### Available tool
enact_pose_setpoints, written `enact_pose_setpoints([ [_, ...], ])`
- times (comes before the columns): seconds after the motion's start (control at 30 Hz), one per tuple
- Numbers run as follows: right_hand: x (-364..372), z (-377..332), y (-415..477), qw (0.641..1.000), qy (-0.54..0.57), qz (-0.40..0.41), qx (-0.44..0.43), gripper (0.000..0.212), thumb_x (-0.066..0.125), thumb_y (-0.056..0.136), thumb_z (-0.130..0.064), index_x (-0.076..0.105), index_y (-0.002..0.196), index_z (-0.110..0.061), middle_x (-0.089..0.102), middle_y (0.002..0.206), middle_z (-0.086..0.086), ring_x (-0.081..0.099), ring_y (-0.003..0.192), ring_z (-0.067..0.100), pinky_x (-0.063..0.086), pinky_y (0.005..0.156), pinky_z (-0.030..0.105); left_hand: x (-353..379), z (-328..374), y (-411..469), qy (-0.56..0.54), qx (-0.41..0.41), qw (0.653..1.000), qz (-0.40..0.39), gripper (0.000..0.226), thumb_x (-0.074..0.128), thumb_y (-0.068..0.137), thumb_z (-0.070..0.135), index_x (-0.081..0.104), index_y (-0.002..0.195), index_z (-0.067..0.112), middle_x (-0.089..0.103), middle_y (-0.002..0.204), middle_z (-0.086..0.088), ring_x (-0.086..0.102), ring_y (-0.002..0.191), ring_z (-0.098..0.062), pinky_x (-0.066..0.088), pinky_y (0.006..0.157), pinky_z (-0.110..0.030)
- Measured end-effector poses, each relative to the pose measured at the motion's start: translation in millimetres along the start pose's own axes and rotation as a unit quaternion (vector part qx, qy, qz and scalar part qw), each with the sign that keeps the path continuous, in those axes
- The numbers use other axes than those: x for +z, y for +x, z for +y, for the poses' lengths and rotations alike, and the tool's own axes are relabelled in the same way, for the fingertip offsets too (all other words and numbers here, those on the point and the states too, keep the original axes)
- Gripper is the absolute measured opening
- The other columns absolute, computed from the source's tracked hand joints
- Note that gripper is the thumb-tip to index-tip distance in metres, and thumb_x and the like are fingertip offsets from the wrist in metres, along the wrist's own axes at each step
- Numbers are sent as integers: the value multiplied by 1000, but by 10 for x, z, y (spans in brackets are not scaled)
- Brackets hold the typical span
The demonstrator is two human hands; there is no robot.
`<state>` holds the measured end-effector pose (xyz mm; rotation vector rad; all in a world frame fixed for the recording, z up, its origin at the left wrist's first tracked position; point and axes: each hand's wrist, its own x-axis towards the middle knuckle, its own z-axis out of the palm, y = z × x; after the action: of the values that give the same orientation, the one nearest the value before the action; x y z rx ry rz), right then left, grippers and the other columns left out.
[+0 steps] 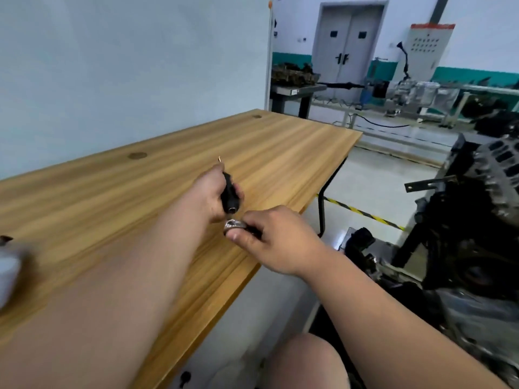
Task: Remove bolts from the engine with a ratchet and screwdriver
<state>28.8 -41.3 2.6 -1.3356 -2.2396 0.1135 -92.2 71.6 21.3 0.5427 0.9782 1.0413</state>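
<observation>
Our left grip (209, 196) is curled round the black-handled screwdriver (229, 192), and our right grip (276, 242) pinches the ratchet (234, 225) head just beside its butt, above the surface (168, 178) near its right edge. The engine (477, 220) stands beyond that edge. We seem to be readying tools, and next we must reach a bolt.

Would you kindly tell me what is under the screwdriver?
Only the wooden table shows beneath the screwdriver; the left hand covers the patch directly below.
</observation>
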Motion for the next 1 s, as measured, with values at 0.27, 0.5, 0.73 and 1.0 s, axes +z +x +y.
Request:
enact_pose_setpoints([
  [0.27,235,331,872,939,30,-192,283,23,43,96,-17,51,76,-9,50,72,5,50,66,20,33,46,25,-506,101,667,486,147,844,171,17,47,97,17,54,93,3,52,77,-10,51,66,-25,40,53,-28],
  [0.5,541,357,1436,931,116,-108,329,26,40,97,-10,60,81,-3,64,94,19,59,73,28,40,52,26,-352,169,982,731,154,633,204,29,60,88,18,47,63,13,45,63,-4,42,52,-18,37,54,-27],
  [0.73,807,485,1428,897,271,33,349,12,54,88,-13,65,93,-9,61,81,2,55,80,21,47,66,25,-400,280,1030,732,109,647,184,28,51,94,15,55,67,5,56,61,-11,54,48,-24,41,44,-26],
  [1.0,88,267,1175,804,498,215,244,23,52,91,-15,67,107,-19,71,85,-2,64,71,13,52,60,25,-549,319,882,730,114,641,207,25,47,94,23,56,79,6,63,78,-12,59,64,-25,41,51,-29],
])
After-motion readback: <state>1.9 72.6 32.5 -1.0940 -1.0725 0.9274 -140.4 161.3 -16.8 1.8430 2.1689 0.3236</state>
